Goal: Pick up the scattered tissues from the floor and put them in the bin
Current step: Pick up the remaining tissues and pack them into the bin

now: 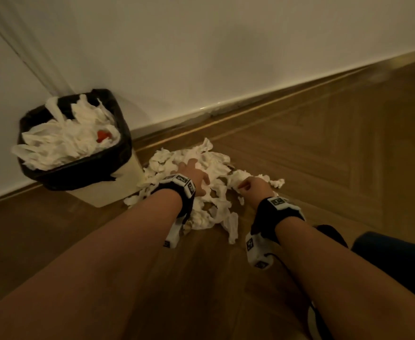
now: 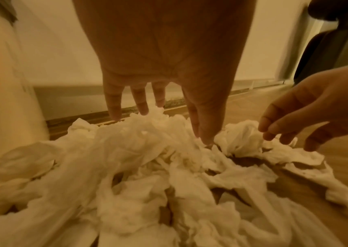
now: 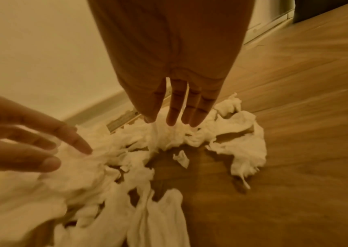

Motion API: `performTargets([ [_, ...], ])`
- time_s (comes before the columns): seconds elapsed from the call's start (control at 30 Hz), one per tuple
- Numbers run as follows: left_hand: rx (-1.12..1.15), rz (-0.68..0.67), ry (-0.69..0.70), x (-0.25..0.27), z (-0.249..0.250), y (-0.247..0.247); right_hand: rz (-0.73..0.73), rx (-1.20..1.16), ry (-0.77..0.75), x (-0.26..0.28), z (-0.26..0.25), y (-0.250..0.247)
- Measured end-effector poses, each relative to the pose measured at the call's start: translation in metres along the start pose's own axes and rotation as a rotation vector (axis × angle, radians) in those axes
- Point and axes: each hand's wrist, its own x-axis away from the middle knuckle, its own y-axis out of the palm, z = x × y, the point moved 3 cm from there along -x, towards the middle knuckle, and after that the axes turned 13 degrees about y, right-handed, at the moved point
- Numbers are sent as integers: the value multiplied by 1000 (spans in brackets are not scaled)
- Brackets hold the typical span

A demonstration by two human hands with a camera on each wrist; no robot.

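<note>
A heap of crumpled white tissues (image 1: 216, 158) lies on the wooden floor just right of the bin (image 1: 125, 133). The bin has a black liner and is heaped to the rim with tissues (image 1: 69, 138); a small red scrap (image 1: 102, 136) shows among them. My left hand (image 1: 193, 174) reaches down onto the heap's left part, fingers straight and spread, tips touching the tissues (image 2: 126, 167). My right hand (image 1: 252, 186) hovers at the heap's right edge, its fingers (image 3: 173, 117) pointing down and brushing the tissues (image 3: 105, 167). Neither hand holds anything.
A white wall with a skirting board (image 1: 226, 106) runs behind the bin and the heap. Bare wooden floor (image 1: 324, 155) spreads to the right and towards me. A dark blue shape (image 1: 398, 253) and a black one (image 1: 329, 234) sit at the lower right, near my right forearm.
</note>
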Motion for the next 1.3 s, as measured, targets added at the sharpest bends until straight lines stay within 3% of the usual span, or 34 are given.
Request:
performTargets([
  [0.13, -96, -36, 48, -7, 1, 6, -39, 14, -53, 2, 3, 24],
  [0.3, -88, 24, 33, -9, 5, -1, -74, 248, -186, 9, -8, 48],
  [0.47, 3, 123, 25, -7, 3, -4, -155, 491, -196, 18, -9, 55],
  [0.6, 35, 150, -14, -5, -2, -5, -84, 420, -214, 19, -8, 50],
  [0.73, 117, 211, -50, -2, -12, -9, -56, 266, -117, 16, -8, 43],
  [0.83, 194, 287, -45, 3, -15, -8, 40, 138, -159, 20, -8, 44],
  [0.9, 237, 333, -65, 7, -14, -1, 10, 132, -183, 23, -7, 52],
  [1.0, 158, 247, -102, 11, -13, 11, -102, 343, -164, 24, -4, 69],
  [1.13, 43, 103, -124, 9, -18, 13, -50, 371, -187, 18, -4, 70],
  [1.3, 88, 196, -135, 2, -24, -1, -22, -52, 4, 3, 5, 55],
])
